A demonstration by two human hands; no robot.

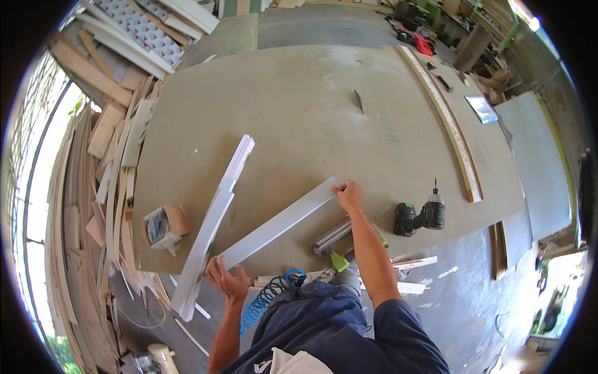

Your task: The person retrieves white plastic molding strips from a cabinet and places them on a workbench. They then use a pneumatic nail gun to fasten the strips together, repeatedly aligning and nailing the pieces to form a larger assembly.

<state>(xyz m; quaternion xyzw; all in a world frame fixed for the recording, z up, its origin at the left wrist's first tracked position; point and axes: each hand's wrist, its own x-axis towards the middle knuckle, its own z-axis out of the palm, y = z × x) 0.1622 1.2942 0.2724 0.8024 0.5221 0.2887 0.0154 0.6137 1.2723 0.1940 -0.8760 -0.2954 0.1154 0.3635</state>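
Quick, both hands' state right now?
Left hand: at the white strip's near end, grip can't be told.
Right hand: closed, holding its far end.

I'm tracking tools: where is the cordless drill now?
In the head view, the cordless drill rests on the table near its front edge, right of the right hand and left of the near end of the wooden strip.

A long, flat, thin, straight white board slants over the near part of a big brown tabletop, with its far end to the right and its near end to the left, just beside some long white strips
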